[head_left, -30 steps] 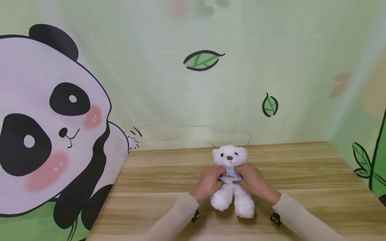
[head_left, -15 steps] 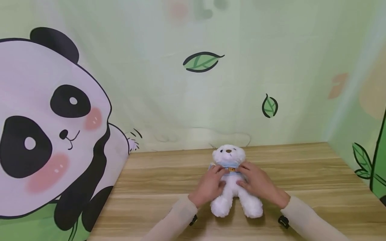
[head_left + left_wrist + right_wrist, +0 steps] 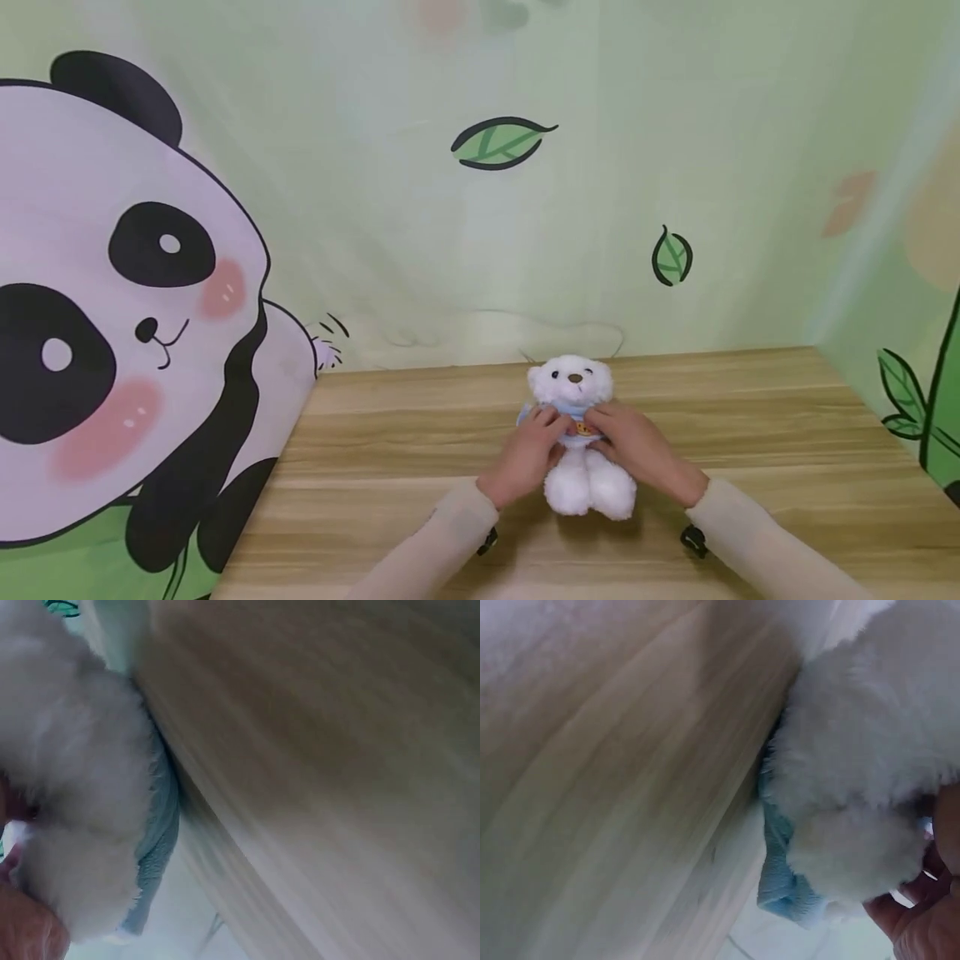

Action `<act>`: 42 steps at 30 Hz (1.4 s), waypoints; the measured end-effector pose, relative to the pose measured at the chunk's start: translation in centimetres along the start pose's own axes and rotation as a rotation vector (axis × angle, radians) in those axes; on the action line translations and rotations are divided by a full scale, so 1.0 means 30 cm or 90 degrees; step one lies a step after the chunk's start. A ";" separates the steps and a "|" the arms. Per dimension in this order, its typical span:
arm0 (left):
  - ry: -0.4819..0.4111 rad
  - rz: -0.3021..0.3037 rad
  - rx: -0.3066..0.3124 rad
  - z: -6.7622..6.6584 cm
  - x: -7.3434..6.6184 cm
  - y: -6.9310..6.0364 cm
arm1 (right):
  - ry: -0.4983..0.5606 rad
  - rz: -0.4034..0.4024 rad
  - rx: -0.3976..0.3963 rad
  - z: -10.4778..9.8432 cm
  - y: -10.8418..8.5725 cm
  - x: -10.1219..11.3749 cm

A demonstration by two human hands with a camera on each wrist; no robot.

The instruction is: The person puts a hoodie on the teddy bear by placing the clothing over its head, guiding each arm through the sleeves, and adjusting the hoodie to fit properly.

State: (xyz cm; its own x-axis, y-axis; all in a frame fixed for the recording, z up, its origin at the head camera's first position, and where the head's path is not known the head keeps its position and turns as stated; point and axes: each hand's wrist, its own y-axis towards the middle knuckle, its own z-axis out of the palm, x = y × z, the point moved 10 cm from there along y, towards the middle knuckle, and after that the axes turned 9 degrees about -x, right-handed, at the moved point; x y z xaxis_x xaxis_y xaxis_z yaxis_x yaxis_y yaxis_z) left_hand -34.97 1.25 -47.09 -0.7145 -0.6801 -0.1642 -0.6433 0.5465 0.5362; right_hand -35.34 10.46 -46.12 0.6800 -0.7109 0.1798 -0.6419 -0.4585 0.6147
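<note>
A white plush teddy bear faces me on the wooden table, its legs pointing toward me. It wears a light-blue shirt with a small yellow print on the front. My left hand pinches the shirt's front on the left, its thumb low by the bear's belly. On the other side, my right hand pinches the shirt the same way. White fur fills the left of the left wrist view, with blue cloth against the table. The right wrist view shows similar blue cloth; most fingertips are hidden there.
The wooden table ends at a pale green backdrop just behind the bear's head. A large printed panda covers the left side of the backdrop, beside the table's left edge.
One second ago the shirt was bunched between the hands. Half a second ago the fingers spread over it and the bear's legs stood apart. Now the fingers have curled and the legs are closer together.
</note>
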 end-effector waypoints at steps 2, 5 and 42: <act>0.000 0.003 -0.016 -0.003 -0.002 -0.002 | 0.000 -0.001 -0.001 0.011 -0.001 -0.001; 0.022 0.000 -0.029 -0.012 0.002 -0.012 | 0.014 0.024 0.012 0.024 -0.001 -0.017; 0.093 -0.021 0.145 0.051 -0.003 0.017 | 0.037 0.044 0.081 0.048 0.009 -0.099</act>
State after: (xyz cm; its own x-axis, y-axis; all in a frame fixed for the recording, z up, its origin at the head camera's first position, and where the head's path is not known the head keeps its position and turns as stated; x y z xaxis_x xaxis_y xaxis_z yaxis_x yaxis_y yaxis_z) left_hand -35.66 2.35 -48.05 -0.6553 -0.7538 -0.0492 -0.7230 0.6071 0.3297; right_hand -38.03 11.69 -47.60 0.6491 -0.7132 0.2645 -0.7252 -0.4753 0.4981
